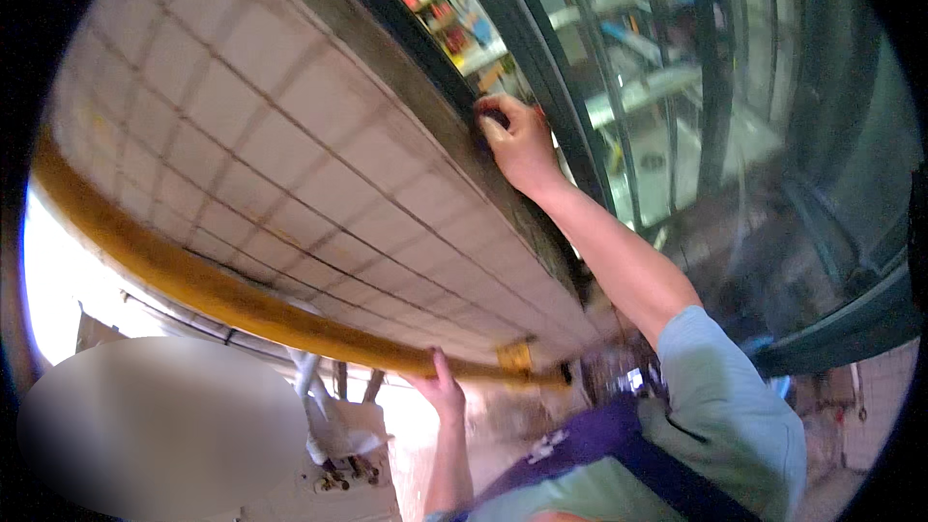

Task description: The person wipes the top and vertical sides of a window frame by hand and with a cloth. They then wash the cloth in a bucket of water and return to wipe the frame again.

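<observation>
My right hand (522, 145) reaches up to the sill of a dark-framed window. Its thumb and fingers are curled around a small dark thing (495, 120) at the frame's edge, too hidden to name. Lower down, my left hand (443, 391) is at a long yellow bar (319, 329). The thumb lies over the bar's edge and the other fingers are mostly out of sight. Between the two hands stretches a pale tiled wall (319, 155) with dark joints. The dark window frame (541, 48) runs slantwise beside my right hand.
Glass panes with dark bars (667, 97) fill the right side, with a cluttered room behind them. Red and yellow items (445, 24) show through the gap at the top. A white surface with small metal parts (348, 474) is at the lower left, beside a blurred oval patch.
</observation>
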The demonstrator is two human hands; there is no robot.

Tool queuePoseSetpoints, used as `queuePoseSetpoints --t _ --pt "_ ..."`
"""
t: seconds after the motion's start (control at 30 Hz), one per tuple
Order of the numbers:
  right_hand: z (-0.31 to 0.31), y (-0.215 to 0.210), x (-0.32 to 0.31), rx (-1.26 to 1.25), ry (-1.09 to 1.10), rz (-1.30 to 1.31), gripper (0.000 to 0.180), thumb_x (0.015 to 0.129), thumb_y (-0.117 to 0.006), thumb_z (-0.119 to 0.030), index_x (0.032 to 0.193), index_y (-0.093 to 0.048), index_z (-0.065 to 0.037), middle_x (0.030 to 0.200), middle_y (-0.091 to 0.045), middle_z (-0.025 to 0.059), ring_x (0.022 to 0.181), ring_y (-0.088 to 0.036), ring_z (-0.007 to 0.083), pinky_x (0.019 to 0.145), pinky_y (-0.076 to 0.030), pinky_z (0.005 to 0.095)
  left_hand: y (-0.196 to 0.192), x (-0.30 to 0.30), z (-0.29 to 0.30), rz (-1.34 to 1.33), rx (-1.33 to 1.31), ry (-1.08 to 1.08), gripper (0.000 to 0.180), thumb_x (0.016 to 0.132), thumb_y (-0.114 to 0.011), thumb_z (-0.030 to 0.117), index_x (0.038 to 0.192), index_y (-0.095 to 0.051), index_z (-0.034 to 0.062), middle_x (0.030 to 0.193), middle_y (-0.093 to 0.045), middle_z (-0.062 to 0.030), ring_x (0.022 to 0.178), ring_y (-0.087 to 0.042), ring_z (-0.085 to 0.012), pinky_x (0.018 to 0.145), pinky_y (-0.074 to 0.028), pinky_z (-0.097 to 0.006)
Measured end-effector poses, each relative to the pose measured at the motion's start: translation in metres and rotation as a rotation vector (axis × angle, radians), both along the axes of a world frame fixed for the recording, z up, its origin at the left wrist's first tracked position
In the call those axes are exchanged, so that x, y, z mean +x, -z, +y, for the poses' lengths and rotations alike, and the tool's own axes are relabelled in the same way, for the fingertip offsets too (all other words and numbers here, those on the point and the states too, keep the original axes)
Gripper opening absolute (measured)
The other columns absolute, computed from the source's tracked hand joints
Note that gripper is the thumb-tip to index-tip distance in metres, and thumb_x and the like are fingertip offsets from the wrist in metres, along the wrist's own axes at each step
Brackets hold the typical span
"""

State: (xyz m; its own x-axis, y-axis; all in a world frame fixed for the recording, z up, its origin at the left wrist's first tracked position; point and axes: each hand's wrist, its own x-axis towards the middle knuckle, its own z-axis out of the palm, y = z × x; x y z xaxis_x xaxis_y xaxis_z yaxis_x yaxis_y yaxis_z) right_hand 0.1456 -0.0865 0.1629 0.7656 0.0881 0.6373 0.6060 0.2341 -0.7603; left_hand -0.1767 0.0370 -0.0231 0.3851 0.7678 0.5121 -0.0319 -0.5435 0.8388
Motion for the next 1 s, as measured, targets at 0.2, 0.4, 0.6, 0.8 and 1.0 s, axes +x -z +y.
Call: queuePoseSetpoints --t 0.2,0.4,0.6,0.8,1.0 --pt "0.039 -0.236 0.003 0.039 0.123 -0.298 0.023 0.085 -0.06 -0.019 0.102 -0.07 -0.006 0.099 -0.069 0.0177 0.098 -0.065 0.0339 0.086 -0.05 0.0401 0.003 -0.023 0.005 0.071 -0.024 -0.142 0.081 0.091 -0.062 0.011 0.149 -0.007 -0.0029 0.133 -0.041 -0.019 0.115 -0.045 -0.0257 0.103 -0.035 -0.035" --pt "0.034 -0.393 0.022 0.117 0.203 -0.326 0.023 0.079 -0.059 -0.02 0.095 -0.073 -0.011 0.101 -0.07 0.0153 0.098 -0.065 0.0341 0.089 -0.05 0.0423 0.02 -0.005 0.009 -0.011 -0.084 -0.027 0.077 0.088 -0.066 0.015 0.144 -0.017 -0.0066 0.126 -0.046 -0.0205 0.11 -0.049 -0.0282 0.099 -0.039 -0.038" --pt "0.05 -0.463 0.024 0.245 0.331 -0.419 0.024 0.078 -0.058 -0.02 0.096 -0.073 -0.011 0.1 -0.07 0.0152 0.097 -0.066 0.0341 0.087 -0.051 0.0424 -0.001 -0.016 -0.014 -0.018 -0.149 -0.095 0.064 0.085 -0.069 0.022 0.132 -0.038 -0.0074 0.12 -0.052 -0.0231 0.107 -0.052 -0.0324 0.095 -0.041 -0.041" --pt "0.043 -0.442 0.048 0.015 0.246 -0.583 0.026 0.08 -0.061 -0.02 0.102 -0.072 -0.01 0.108 -0.068 0.0185 0.103 -0.065 0.0329 0.092 -0.05 0.0416 -0.008 -0.012 -0.011 -0.016 -0.152 -0.098 0.052 0.087 -0.07 0.025 0.124 -0.049 -0.0053 0.107 -0.059 -0.0194 0.095 -0.057 -0.0302 0.085 -0.046 -0.04" --pt "0.032 -0.455 0.015 0.005 0.299 -0.387 0.026 0.081 -0.057 -0.017 0.102 -0.071 -0.009 0.108 -0.068 0.017 0.104 -0.063 0.0352 0.092 -0.049 0.0414 -0.01 -0.014 -0.011 -0.028 -0.15 -0.098 0.047 0.088 -0.071 0.026 0.119 -0.055 -0.0042 0.1 -0.062 -0.0173 0.088 -0.059 -0.0285 0.08 -0.049 -0.039"
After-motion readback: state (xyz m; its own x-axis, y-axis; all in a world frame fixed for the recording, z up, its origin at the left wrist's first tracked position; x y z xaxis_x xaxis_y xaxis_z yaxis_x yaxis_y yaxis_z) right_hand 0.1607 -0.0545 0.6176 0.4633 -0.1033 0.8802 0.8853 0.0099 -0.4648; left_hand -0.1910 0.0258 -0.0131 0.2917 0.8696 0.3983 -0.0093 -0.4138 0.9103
